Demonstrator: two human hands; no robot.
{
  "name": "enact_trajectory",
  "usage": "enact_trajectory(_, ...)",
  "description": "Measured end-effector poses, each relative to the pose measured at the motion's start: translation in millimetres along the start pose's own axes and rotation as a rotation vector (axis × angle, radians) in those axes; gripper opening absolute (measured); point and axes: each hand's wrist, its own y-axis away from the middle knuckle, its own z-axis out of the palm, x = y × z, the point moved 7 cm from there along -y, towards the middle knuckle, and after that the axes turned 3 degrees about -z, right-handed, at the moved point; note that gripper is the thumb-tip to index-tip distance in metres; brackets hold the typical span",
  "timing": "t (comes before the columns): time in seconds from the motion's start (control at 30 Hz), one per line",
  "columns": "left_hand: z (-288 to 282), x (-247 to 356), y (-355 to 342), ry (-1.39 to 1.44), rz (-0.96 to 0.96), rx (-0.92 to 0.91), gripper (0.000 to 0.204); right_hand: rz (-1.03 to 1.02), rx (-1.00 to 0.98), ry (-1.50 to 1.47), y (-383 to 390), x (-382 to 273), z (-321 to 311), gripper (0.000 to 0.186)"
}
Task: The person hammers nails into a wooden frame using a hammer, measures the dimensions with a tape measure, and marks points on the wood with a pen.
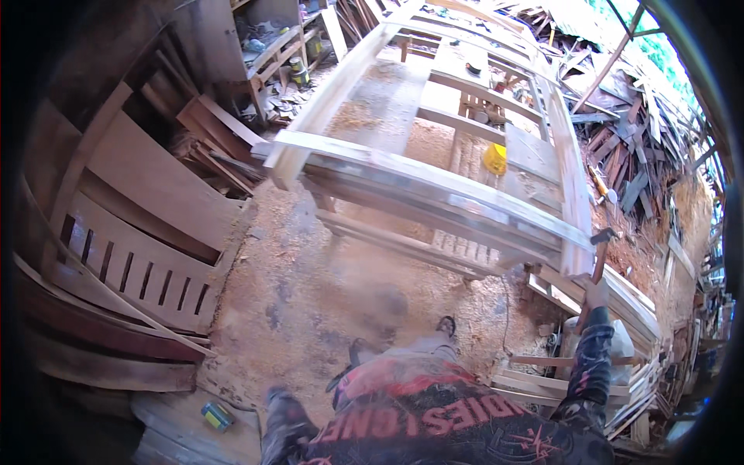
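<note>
My right hand (pixel 595 294) is closed around the handle of a hammer (pixel 602 237), its dark head raised at the near right corner of a large wooden frame (pixel 434 177). The hammer head appears close to the corner, but whether it touches the wood cannot be told. Pale rails and crosspieces make up the frame, which stands in front of me. At the lower left my left sleeve (pixel 288 425) shows, bent at my side; the left hand itself cannot be made out.
Carved and slatted wooden panels (pixel 139 263) lean along the left. A yellow container (pixel 494 159) sits within the frame's outline. Sawdust covers the floor (pixel 263 310). Scrap wood (pixel 628 155) is heaped at the far right, and loose strips (pixel 562 387) lie by my right arm. A can (pixel 218 416) stands lower left.
</note>
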Motion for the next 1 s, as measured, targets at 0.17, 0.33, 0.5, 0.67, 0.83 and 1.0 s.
enact_trajectory(0.17, 4.1, -129.2, -57.0, 0.573, -0.21, -0.037, 0.042, -0.161, 0.026, -0.21, -158.9, -13.0, 47.3, 0.024)
enact_trajectory(0.33, -22.6, -96.6, -105.3, 0.794, -0.106, -0.08, 0.041, -0.003, -0.168, -0.69, -123.0, -214.4, 155.2, 0.014)
enact_trajectory(0.5, -82.3, 38.7, -170.5, 0.71, 0.278, -0.179, 0.04, -0.032, -0.577, -0.637, -129.9, -380.9, 261.6, 0.014)
enact_trajectory(0.67, -258.5, 123.3, -199.4, 0.34, 0.528, 0.089, 0.039, -0.085, -0.599, -0.455, -107.0, -563.0, 384.6, 0.018)
enact_trajectory(0.83, -391.6, 23.2, -326.0, 1.161, 0.309, -0.025, 0.031, -0.433, -0.439, -0.122, -78.2, -716.2, 440.6, 0.024)
enact_trajectory(1.0, -450.6, -107.2, -413.2, 1.262, -0.176, -0.016, 0.032, -0.542, -0.292, 0.341, -71.5, -745.7, 498.2, 0.044)
